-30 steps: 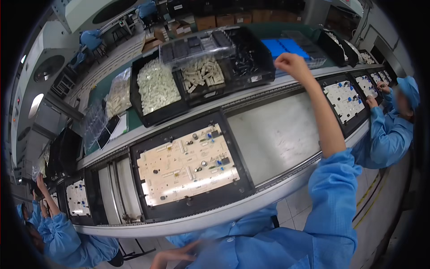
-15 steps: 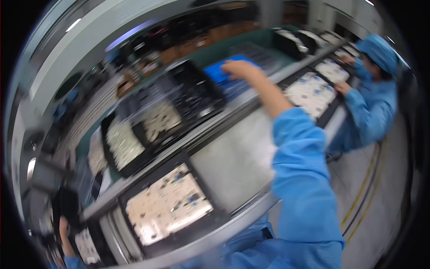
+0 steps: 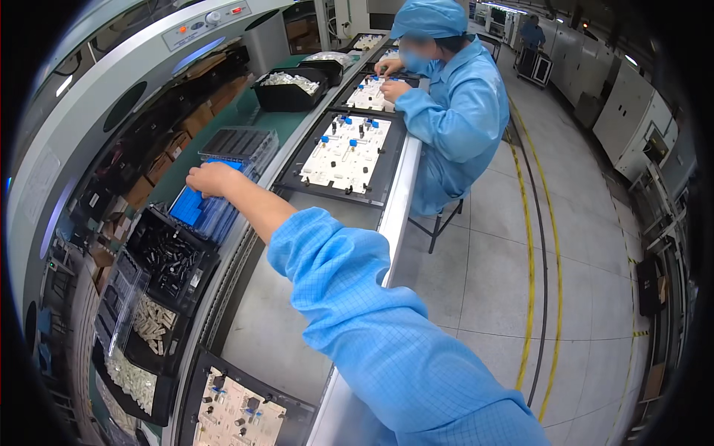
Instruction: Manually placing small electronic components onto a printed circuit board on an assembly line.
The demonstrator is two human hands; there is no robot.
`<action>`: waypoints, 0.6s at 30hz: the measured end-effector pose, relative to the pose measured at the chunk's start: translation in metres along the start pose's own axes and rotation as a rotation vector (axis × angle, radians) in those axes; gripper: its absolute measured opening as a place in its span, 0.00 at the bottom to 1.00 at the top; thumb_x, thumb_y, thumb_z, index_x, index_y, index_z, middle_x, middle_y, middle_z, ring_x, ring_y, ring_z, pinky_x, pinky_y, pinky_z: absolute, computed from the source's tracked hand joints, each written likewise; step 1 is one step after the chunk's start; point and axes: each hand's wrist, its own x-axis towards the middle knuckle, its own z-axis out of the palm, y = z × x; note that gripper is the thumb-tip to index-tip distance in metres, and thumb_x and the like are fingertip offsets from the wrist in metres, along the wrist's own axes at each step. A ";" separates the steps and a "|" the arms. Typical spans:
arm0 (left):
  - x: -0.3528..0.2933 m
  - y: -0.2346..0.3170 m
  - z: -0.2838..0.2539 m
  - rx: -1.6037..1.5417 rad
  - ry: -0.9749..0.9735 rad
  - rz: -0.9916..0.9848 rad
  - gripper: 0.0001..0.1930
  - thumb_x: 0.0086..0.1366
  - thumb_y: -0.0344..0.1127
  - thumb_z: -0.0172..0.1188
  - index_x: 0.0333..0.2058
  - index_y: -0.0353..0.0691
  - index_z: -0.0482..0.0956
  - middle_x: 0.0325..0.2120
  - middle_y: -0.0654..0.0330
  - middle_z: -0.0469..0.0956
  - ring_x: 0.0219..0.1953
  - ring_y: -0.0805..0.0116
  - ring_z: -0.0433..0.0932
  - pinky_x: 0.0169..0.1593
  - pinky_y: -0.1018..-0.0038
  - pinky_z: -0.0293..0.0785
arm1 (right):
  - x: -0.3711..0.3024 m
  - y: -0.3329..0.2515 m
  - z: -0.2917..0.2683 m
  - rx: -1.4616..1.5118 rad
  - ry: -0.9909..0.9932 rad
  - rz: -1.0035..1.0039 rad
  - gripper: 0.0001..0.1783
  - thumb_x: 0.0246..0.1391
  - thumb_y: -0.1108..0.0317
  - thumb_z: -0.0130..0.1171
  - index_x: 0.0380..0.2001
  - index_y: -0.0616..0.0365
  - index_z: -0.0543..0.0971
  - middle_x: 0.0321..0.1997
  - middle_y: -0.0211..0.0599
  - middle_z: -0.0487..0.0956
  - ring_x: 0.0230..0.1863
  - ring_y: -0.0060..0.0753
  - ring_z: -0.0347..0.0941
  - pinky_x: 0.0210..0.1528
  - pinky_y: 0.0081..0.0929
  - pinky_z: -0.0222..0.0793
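Observation:
My right hand [image 3: 212, 179] reaches out over the line, its blue sleeve coming from the lower edge. Its fingers are bent down and drawn together on the blue parts [image 3: 187, 207], which sit packed in a clear plastic tray [image 3: 223, 218]. Whatever lies between the fingertips is hidden. My left hand is out of sight. Close to me, a cream circuit board [image 3: 236, 415] with black and blue components lies in a black carrier, cut off by the lower edge. Farther along is another populated board [image 3: 348, 154] in a black carrier [image 3: 291, 175].
Beside the rail stand a black bin of dark cylindrical parts [image 3: 165, 259], pale parts [image 3: 152, 325] and whitish parts [image 3: 132, 379]. A co-worker [image 3: 457, 104] in blue works on a farther board at the right. A black bin of white parts [image 3: 288, 89] stands farther back.
My view has swung right, bringing the co-worker and the farther boards nearer the middle. My right hand stays over the blue parts. Another hand at the lower left has left the picture.

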 end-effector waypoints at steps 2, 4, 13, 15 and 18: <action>0.001 0.009 -0.005 0.065 -0.004 0.073 0.15 0.57 0.46 0.61 0.36 0.41 0.79 0.32 0.62 0.76 0.39 0.66 0.71 0.46 0.70 0.63 | -0.007 -0.001 -0.007 0.028 0.048 0.000 0.15 0.41 0.67 0.66 0.35 0.51 0.74 0.41 0.34 0.75 0.44 0.44 0.72 0.44 0.37 0.70; 0.002 0.017 -0.011 0.126 -0.005 0.146 0.15 0.57 0.45 0.62 0.37 0.41 0.80 0.33 0.62 0.77 0.41 0.65 0.71 0.48 0.69 0.63 | -0.014 -0.008 -0.011 0.058 0.095 -0.005 0.15 0.41 0.67 0.65 0.34 0.52 0.74 0.40 0.34 0.75 0.43 0.44 0.72 0.44 0.37 0.70; -0.093 0.031 0.081 0.082 0.489 0.211 0.18 0.56 0.42 0.64 0.43 0.41 0.80 0.41 0.60 0.78 0.51 0.63 0.72 0.58 0.68 0.60 | -0.069 -0.128 -0.024 0.540 0.179 -0.280 0.16 0.47 0.67 0.61 0.41 0.57 0.75 0.42 0.37 0.75 0.43 0.38 0.72 0.45 0.32 0.69; -0.135 0.030 0.134 0.018 0.699 0.135 0.19 0.56 0.41 0.65 0.45 0.41 0.80 0.43 0.59 0.79 0.53 0.62 0.72 0.60 0.67 0.59 | -0.091 -0.192 -0.050 0.655 -0.007 -0.251 0.14 0.43 0.74 0.61 0.37 0.58 0.73 0.39 0.35 0.74 0.40 0.32 0.71 0.42 0.25 0.69; -0.163 0.041 0.129 -0.049 1.048 0.268 0.17 0.54 0.35 0.66 0.43 0.38 0.80 0.36 0.56 0.82 0.39 0.65 0.80 0.46 0.70 0.74 | -0.126 -0.277 -0.060 0.689 -0.285 -0.196 0.16 0.41 0.73 0.64 0.36 0.57 0.72 0.34 0.34 0.74 0.35 0.33 0.73 0.38 0.26 0.69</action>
